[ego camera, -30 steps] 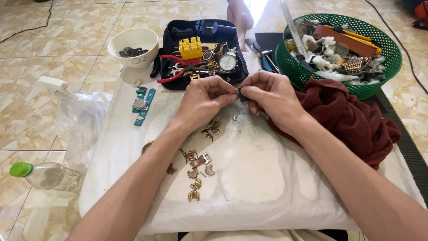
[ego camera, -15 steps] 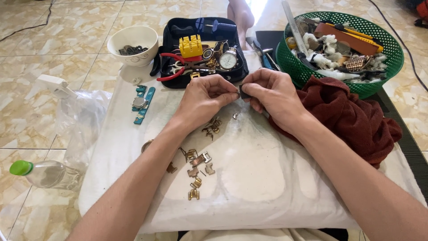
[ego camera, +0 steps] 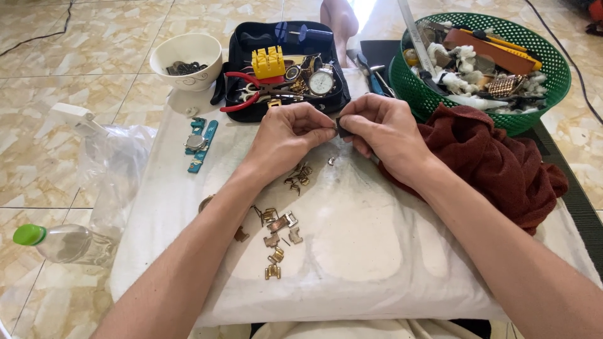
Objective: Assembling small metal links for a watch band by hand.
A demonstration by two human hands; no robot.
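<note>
On the white padded cloth [ego camera: 389, 251] before me, item one: my left hand [ego camera: 286, 135] and my right hand [ego camera: 383, 129], fingertips meeting above the cloth's far half; both pinch closed on one small dark part [ego camera: 342, 127], held between them just short of the black tool case [ego camera: 251, 110]; what the part is I cannot tell, it is mostly hidden by my fingers.

Progress, as I judge it: loose brass-coloured band links [ego camera: 276, 235] lie scattered near the cloth's middle, with a smaller cluster of links [ego camera: 299, 177] under my left wrist; these look already taken apart; the piece in my fingers is the one in work; a blue-strapped watch [ego camera: 200, 143] lies untouched at the cloth's left edge.

Containers:
- black tool case, open; holds red-handled pliers [ego camera: 248, 94], a yellow slotted block [ego camera: 268, 61], a white-faced wristwatch [ego camera: 321, 80], a blue-capped tool at its far end;
- white bowl [ego camera: 188, 53], left of the case; a small heap of dark metal bits inside;
- green plastic basket [ego camera: 534, 116], far right; crammed with a brown strap-like slab, white wadding, a metal mesh band, yellow-handled tools;
- clear bottle with green cap [ego camera: 53, 242], lying on the tiles at left; looks nearly empty.

A dark red towel [ego camera: 496, 163] is bunched beside my right forearm, touching the basket.
</note>
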